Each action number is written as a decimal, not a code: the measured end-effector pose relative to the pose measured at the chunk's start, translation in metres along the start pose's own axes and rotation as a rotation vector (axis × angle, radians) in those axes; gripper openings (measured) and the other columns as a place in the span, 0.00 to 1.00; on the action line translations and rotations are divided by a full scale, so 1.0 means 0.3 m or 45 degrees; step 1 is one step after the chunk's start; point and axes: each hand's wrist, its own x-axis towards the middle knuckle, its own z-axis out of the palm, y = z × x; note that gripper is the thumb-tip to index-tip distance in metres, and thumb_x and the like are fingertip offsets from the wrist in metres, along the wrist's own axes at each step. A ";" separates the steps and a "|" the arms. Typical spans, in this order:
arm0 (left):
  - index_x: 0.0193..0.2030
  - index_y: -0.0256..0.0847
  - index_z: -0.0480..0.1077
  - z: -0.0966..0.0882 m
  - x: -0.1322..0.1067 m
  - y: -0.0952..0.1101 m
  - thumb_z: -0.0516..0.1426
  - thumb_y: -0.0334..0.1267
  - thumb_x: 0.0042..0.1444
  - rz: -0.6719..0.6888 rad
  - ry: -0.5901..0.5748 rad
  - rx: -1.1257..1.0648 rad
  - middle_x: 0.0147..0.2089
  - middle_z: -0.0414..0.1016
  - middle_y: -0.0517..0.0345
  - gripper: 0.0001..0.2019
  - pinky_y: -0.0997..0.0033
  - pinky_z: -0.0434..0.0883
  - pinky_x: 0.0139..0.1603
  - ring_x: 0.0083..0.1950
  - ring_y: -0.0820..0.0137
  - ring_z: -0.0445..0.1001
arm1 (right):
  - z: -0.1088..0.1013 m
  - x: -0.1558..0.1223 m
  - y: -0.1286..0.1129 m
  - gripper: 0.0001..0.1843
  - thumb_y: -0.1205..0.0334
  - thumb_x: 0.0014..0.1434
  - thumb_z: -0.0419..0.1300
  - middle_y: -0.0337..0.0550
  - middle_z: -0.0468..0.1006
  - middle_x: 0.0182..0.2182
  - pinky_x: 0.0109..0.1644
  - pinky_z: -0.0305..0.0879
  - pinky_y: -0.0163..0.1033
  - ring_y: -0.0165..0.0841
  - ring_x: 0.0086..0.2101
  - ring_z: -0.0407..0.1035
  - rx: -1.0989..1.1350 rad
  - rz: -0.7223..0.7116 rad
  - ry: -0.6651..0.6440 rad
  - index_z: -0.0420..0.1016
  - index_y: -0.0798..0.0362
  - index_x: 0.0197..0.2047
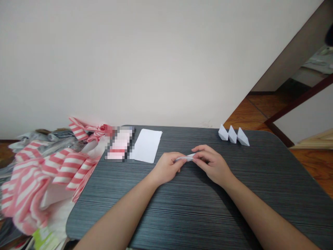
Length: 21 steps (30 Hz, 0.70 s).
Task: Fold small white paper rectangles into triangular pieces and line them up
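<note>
At center of the dark table (182,208), the folded paper (185,158) lies with its long axis nearly sideways, pinched at its left end by the left hand (166,167) and at its right end by the right hand (212,165); three folded shapes (233,135) stand upper right.

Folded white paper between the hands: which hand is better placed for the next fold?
Probably the right hand: its fingers reach the end of the paper, while the left hand clasps the other end.
</note>
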 end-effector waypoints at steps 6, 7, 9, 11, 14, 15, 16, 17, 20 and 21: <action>0.35 0.36 0.73 0.004 0.000 0.006 0.49 0.41 0.61 0.023 -0.002 -0.009 0.25 0.68 0.61 0.14 0.77 0.62 0.29 0.26 0.76 0.66 | -0.006 0.009 -0.013 0.07 0.69 0.60 0.55 0.45 0.71 0.42 0.42 0.63 0.39 0.34 0.41 0.67 -0.065 -0.059 0.005 0.73 0.52 0.34; 0.36 0.36 0.73 0.006 -0.001 0.006 0.49 0.41 0.60 0.009 -0.004 -0.019 0.25 0.68 0.61 0.14 0.77 0.62 0.29 0.26 0.76 0.66 | -0.006 0.010 -0.015 0.07 0.70 0.60 0.55 0.45 0.71 0.42 0.43 0.62 0.39 0.34 0.42 0.66 -0.065 -0.064 0.001 0.73 0.52 0.34; 0.39 0.37 0.73 0.009 -0.003 0.005 0.50 0.41 0.59 -0.038 -0.017 -0.046 0.25 0.69 0.60 0.13 0.77 0.63 0.28 0.25 0.76 0.67 | -0.007 0.011 -0.017 0.07 0.70 0.60 0.55 0.45 0.70 0.42 0.44 0.62 0.39 0.34 0.42 0.66 -0.068 -0.067 -0.013 0.72 0.52 0.33; 0.44 0.38 0.73 0.011 -0.004 0.003 0.52 0.40 0.58 -0.079 -0.032 -0.070 0.25 0.70 0.61 0.13 0.77 0.63 0.28 0.25 0.75 0.67 | -0.006 0.011 -0.017 0.07 0.70 0.60 0.54 0.44 0.70 0.42 0.43 0.62 0.39 0.34 0.41 0.66 -0.071 -0.065 -0.029 0.72 0.52 0.32; 0.46 0.39 0.72 0.011 -0.004 0.002 0.54 0.40 0.57 -0.067 -0.052 -0.082 0.27 0.72 0.60 0.13 0.77 0.64 0.30 0.27 0.75 0.69 | -0.004 0.011 -0.018 0.07 0.70 0.60 0.55 0.44 0.70 0.41 0.44 0.62 0.39 0.33 0.41 0.67 -0.064 -0.072 -0.057 0.72 0.52 0.33; 0.46 0.39 0.72 0.010 -0.003 0.003 0.54 0.40 0.56 -0.054 -0.058 -0.085 0.28 0.73 0.59 0.13 0.77 0.64 0.30 0.27 0.75 0.69 | -0.002 0.011 -0.018 0.07 0.70 0.60 0.55 0.44 0.70 0.41 0.44 0.62 0.39 0.33 0.41 0.67 -0.058 -0.078 -0.068 0.73 0.52 0.33; 0.45 0.38 0.73 0.010 -0.003 0.003 0.54 0.41 0.56 -0.045 -0.061 -0.087 0.28 0.73 0.59 0.13 0.77 0.64 0.30 0.27 0.75 0.69 | 0.000 0.012 -0.018 0.07 0.70 0.60 0.55 0.44 0.70 0.41 0.44 0.62 0.39 0.33 0.41 0.67 -0.052 -0.085 -0.080 0.73 0.52 0.33; 0.43 0.38 0.73 0.010 -0.004 0.004 0.54 0.42 0.57 -0.042 -0.058 -0.087 0.26 0.72 0.59 0.13 0.77 0.64 0.29 0.26 0.75 0.68 | 0.001 0.012 -0.018 0.07 0.70 0.60 0.55 0.44 0.70 0.40 0.44 0.63 0.39 0.33 0.40 0.67 -0.046 -0.091 -0.087 0.73 0.52 0.33; 0.40 0.38 0.74 0.011 -0.005 0.006 0.52 0.44 0.58 -0.072 -0.029 -0.082 0.22 0.70 0.60 0.15 0.77 0.63 0.27 0.24 0.76 0.67 | 0.007 0.011 -0.014 0.06 0.68 0.60 0.56 0.44 0.70 0.39 0.40 0.63 0.38 0.32 0.38 0.67 -0.032 -0.080 -0.076 0.74 0.52 0.34; 0.40 0.38 0.74 0.012 -0.006 0.006 0.51 0.45 0.59 -0.087 -0.019 -0.084 0.22 0.69 0.60 0.15 0.77 0.63 0.27 0.23 0.76 0.67 | 0.007 0.010 -0.012 0.06 0.68 0.60 0.56 0.44 0.70 0.40 0.38 0.63 0.37 0.32 0.36 0.67 -0.028 -0.066 -0.067 0.73 0.52 0.34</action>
